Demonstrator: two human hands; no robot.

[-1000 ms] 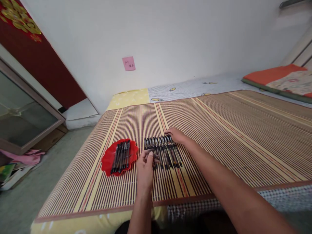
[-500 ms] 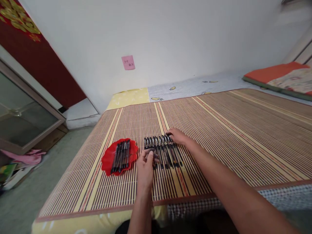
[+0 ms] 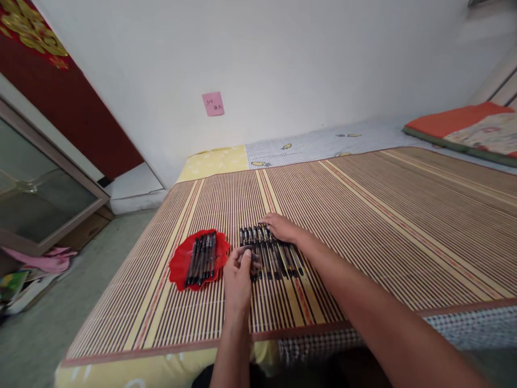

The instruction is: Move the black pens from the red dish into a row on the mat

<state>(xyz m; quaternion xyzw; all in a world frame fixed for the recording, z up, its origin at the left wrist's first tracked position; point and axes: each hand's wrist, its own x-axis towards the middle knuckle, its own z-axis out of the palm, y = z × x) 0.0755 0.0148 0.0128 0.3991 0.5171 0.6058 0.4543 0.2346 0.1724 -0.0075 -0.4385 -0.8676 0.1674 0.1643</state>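
Touching slim, straight, blk-tipped pens (image 3: 272,257)

Pens (image 3: 276,267): black caps, clear barrels. Plate (image 3: 180,267): solid red. Mat (image 3: 363,226): tan with narrow dark-brown stripes, broader yellow bands carrying red lines, brown border. Sheet (image 3: 220,160): part yellow with white marks, part small grey-and-white check with yellow motifs. Note (image 3: 213,104): pink, dark writing. Wall (image 3: 323,64): white. Pad (image 3: 452,121): orange, green edge, flowered panel.

Soft, rather dim light washes the wall (image 3: 302,64); a small glare spot marks the glass panel (image 3: 48,207). Wide-angle distortion stretches the picture's edges, and the pens (image 3: 263,253) look slightly smeared.
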